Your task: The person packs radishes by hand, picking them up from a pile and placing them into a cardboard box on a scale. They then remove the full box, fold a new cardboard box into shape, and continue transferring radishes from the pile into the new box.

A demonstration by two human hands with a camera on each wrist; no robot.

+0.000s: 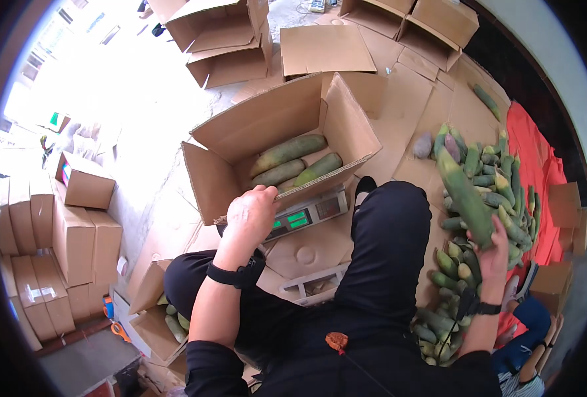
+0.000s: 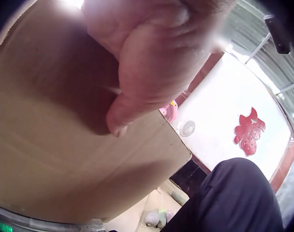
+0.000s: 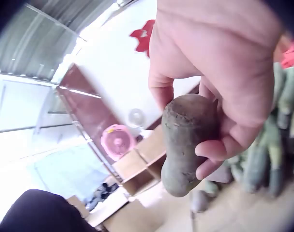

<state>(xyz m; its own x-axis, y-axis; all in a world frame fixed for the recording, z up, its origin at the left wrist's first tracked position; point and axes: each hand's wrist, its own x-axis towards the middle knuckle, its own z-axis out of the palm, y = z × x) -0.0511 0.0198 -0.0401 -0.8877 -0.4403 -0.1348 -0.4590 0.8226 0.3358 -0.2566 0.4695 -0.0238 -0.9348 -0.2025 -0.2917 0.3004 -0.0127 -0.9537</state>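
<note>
Left hand (image 1: 250, 213) grips box (image 1: 267, 119) by its near flap, thumb on cardboard; scale (image 1: 307, 215) just beneath. Right hand (image 1: 498, 246) grips shoot (image 1: 464, 193) at its butt, over pile (image 1: 489, 178).

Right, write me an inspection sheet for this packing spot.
Surface: flattened cardboard covers the floor.
Job's things: open carton holding green stalks sits on a scale; stalk pile lies to the right.
Clutter: sealed boxes stacked left; empty cartons beyond.
Hands: left hand holds the carton's near flap; right hand grips one long stalk in its fingers.
Cables: thin dark cord by the right wristband.
Surroundings: red cloth, pink fan, white wall.
</note>
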